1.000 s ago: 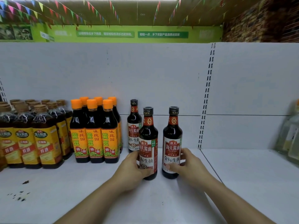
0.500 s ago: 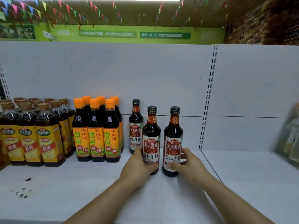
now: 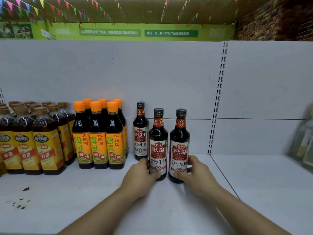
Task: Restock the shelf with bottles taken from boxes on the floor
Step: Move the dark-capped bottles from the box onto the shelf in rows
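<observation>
Two dark soy sauce bottles with black caps and red-and-white labels stand upright side by side on the white shelf [image 3: 169,209]. My left hand [image 3: 141,175] grips the left bottle [image 3: 158,141] low on its body. Around the base of the right bottle [image 3: 179,141] closes my right hand [image 3: 194,172]. A third bottle of the same kind [image 3: 140,131] stands further back by the shelf's rear panel, just left of the pair. No boxes are in view.
Orange-capped soy bottles [image 3: 98,138] stand in a block to the left, then brown-capped cooking wine bottles [image 3: 33,141]. A slotted upright [image 3: 218,99] divides the shelf; pale bottles [image 3: 304,143] sit at the far right. Dark specks [image 3: 18,202] mark the shelf's front left.
Both hands have slid their two bottles slightly further back on the shelf, closer to the third bottle. The grips are unchanged.
</observation>
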Demonstrator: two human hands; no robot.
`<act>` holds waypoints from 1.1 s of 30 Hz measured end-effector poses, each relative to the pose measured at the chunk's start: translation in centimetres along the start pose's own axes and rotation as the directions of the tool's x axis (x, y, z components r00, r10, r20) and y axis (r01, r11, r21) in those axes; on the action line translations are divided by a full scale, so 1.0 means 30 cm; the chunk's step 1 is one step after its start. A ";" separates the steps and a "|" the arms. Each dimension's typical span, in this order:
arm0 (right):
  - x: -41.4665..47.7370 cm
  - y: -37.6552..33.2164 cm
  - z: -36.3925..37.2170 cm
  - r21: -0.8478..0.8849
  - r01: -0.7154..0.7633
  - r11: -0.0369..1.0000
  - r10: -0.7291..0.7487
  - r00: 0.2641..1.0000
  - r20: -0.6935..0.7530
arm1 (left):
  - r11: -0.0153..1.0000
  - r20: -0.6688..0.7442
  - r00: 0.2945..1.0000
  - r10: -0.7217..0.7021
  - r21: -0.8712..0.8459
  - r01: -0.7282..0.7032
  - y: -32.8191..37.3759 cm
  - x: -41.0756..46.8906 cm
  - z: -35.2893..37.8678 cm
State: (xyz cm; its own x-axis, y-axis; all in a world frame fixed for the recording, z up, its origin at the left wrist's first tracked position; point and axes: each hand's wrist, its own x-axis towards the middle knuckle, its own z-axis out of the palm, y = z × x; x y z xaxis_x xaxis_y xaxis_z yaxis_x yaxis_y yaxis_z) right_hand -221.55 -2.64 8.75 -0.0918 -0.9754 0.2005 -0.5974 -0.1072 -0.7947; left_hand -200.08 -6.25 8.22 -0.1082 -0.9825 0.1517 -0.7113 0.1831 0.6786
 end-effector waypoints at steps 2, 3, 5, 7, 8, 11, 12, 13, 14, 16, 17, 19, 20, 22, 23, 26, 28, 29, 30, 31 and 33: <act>0.005 0.001 0.002 -0.009 0.006 1.000 -0.006 1.000 -0.001 | 1.000 -0.002 1.000 0.001 0.011 -0.001 -0.001 0.007 0.004; 0.008 0.001 0.003 -0.010 0.008 1.000 -0.008 1.000 -0.001 | 1.000 -0.003 1.000 0.001 0.015 -0.001 -0.002 0.011 0.006; 0.014 0.000 0.006 -0.011 0.010 1.000 -0.010 1.000 0.003 | 1.000 -0.004 1.000 -0.001 0.021 0.001 -0.003 0.017 0.008; 0.021 0.000 0.010 -0.012 0.014 1.000 -0.014 1.000 0.004 | 1.000 -0.007 1.000 -0.002 0.026 0.002 -0.004 0.023 0.010; 0.026 0.001 0.012 -0.012 0.015 1.000 -0.015 1.000 0.003 | 1.000 -0.010 1.000 -0.004 0.030 0.004 -0.003 0.025 0.011; 0.038 0.004 0.016 -0.021 0.017 1.000 -0.017 1.000 0.003 | 0.999 -0.016 1.000 -0.009 0.037 0.009 -0.004 0.034 0.012; 0.043 0.005 0.016 -0.028 0.018 0.999 -0.018 1.000 0.004 | 0.999 -0.015 1.000 -0.009 0.036 0.010 -0.006 0.038 0.013; 0.046 0.006 0.017 -0.031 0.018 0.999 -0.017 1.000 0.005 | 0.999 -0.015 1.000 -0.009 0.031 0.009 -0.007 0.041 0.014; 0.050 0.008 0.018 -0.030 0.016 0.999 -0.016 1.000 0.005 | 1.000 -0.015 1.000 -0.009 0.022 0.009 -0.008 0.044 0.014; 0.057 0.010 0.019 -0.029 0.014 0.999 -0.013 1.000 0.008 | 1.000 -0.016 1.000 -0.007 0.009 0.007 -0.010 0.049 0.015; 0.061 0.009 0.020 -0.031 0.014 0.999 -0.014 1.000 0.010 | 1.000 -0.018 1.000 -0.006 0.005 0.006 -0.010 0.051 0.016; 0.069 0.010 0.021 -0.032 0.018 0.999 -0.018 1.000 0.013 | 1.000 -0.022 1.000 -0.008 -0.009 0.007 -0.010 0.058 0.017; 0.075 0.010 0.023 -0.031 0.018 0.999 -0.018 1.000 0.012 | 1.000 -0.025 1.000 -0.010 -0.018 0.009 -0.011 0.063 0.017; 0.086 0.009 0.024 -0.028 0.016 0.999 -0.016 1.000 0.011 | 0.999 -0.033 0.999 -0.014 -0.038 0.013 -0.013 0.074 0.018; 0.092 0.010 0.024 -0.021 0.014 1.000 -0.013 1.000 0.013 | 0.999 -0.037 0.999 -0.016 -0.049 0.014 -0.013 0.079 0.019; 0.108 0.011 0.023 -0.001 0.014 1.000 -0.014 1.000 0.026 | 0.997 -0.043 0.999 -0.018 -0.070 0.015 -0.016 0.092 0.027; 0.123 0.013 0.023 -0.005 0.027 1.000 -0.027 0.999 0.025 | 0.997 -0.047 0.999 -0.018 -0.080 0.014 -0.014 0.100 0.035; 0.131 0.014 0.023 -0.009 0.035 0.999 -0.034 0.999 0.022 | 0.996 -0.050 0.999 -0.020 -0.082 0.016 -0.014 0.106 0.040; 0.137 0.014 0.023 -0.013 0.036 0.999 -0.036 0.999 0.021 | 0.996 -0.053 0.998 -0.023 -0.084 0.018 -0.013 0.111 0.044; 0.141 0.012 0.023 -0.018 0.035 0.999 -0.035 0.999 0.022 | 0.996 -0.057 0.998 -0.027 -0.084 0.022 -0.011 0.117 0.048; 0.151 0.010 0.024 -0.028 0.039 0.999 -0.038 0.999 0.019 | 0.995 -0.071 0.997 -0.039 -0.091 0.033 -0.009 0.129 0.054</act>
State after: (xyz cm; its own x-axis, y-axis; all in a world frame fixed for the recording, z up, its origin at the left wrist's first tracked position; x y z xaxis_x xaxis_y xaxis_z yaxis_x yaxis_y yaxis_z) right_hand -221.59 -7.24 9.00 -0.0537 -0.9741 0.2196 -0.6228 -0.1392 -0.7699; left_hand -201.44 -10.15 7.47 -0.0309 -0.9840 0.1756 -0.6486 0.1534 0.7455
